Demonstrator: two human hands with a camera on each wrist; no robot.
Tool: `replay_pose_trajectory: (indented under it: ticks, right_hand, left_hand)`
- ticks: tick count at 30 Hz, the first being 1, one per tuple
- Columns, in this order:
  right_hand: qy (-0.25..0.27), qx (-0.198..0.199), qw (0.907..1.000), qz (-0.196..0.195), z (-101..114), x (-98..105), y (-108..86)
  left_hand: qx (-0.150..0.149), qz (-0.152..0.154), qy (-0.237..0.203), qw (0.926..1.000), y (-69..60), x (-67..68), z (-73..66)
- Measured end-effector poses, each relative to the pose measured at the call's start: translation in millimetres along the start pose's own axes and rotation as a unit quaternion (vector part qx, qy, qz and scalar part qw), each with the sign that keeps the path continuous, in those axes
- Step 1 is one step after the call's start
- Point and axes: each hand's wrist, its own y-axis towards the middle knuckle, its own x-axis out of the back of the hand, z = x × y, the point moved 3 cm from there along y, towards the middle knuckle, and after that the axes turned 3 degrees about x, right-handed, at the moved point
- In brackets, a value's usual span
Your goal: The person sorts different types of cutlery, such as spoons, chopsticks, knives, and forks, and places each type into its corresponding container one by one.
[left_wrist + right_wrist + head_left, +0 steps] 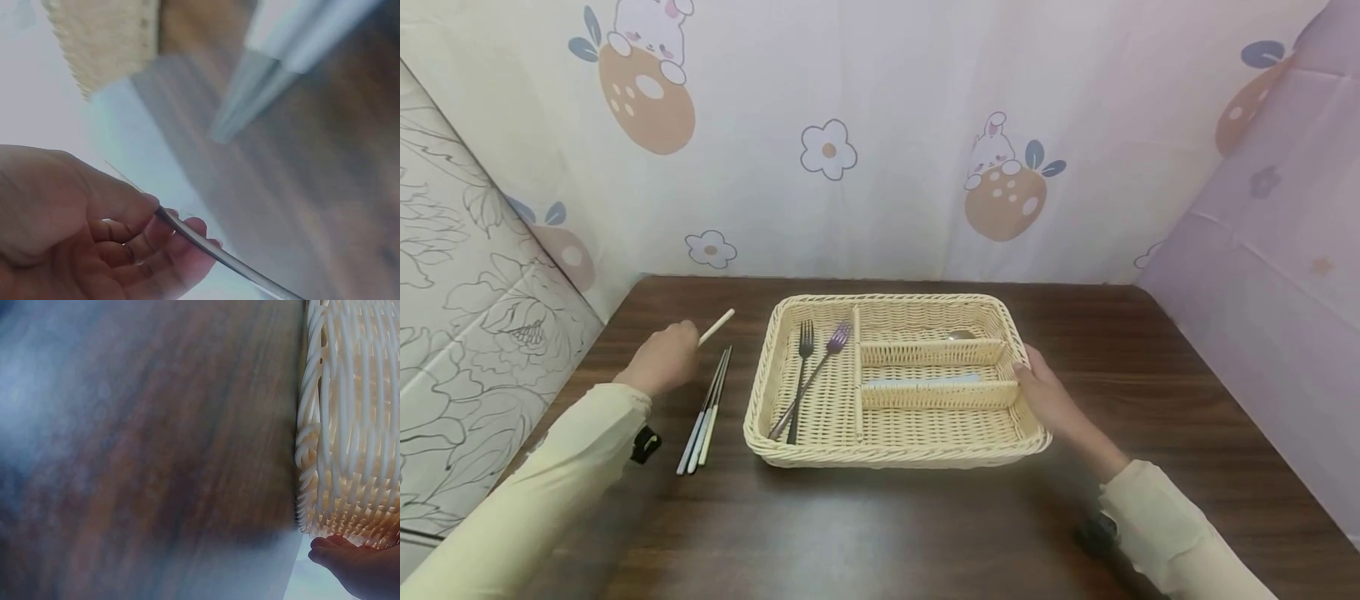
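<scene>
My left hand pinches one chopstick between thumb and fingers; its cream end points up and to the right, above the table. In the left wrist view, the chopstick's thin metal part runs across the fingers. Just beside that hand, more chopsticks with pale blue and cream handles lie side by side, metal tips away from me. A cream wicker basket stands to their right. My right hand grips its right rim, thumb over the edge; in the right wrist view only part of this hand shows.
Inside the basket's left compartment, a black fork and a purple fork cross. A spoon shows partly in the back right compartment, and a pale flat item in the middle one. Patterned curtains border the brown table.
</scene>
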Motion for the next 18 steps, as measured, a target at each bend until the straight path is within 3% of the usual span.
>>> replay_pose_trajectory:
  ticks: [5,11,18]
  right_hand:
    - [0.022,-0.004,0.9997,0.000,-0.2,-1.4,0.3]
    - [-0.009,0.000,1.0000,0.002,-0.3,-1.6,0.2]
    - [-0.020,-0.001,0.9998,0.004,0.8,-0.7,-0.1]
  left_hand:
    - [-0.042,-0.027,0.044,0.9978,7.1,16.2,-32.5]
    - [-0.075,-0.046,0.069,0.9937,13.6,33.3,-77.4]
    - [-0.121,-0.050,0.087,0.9875,18.0,34.5,-117.1]
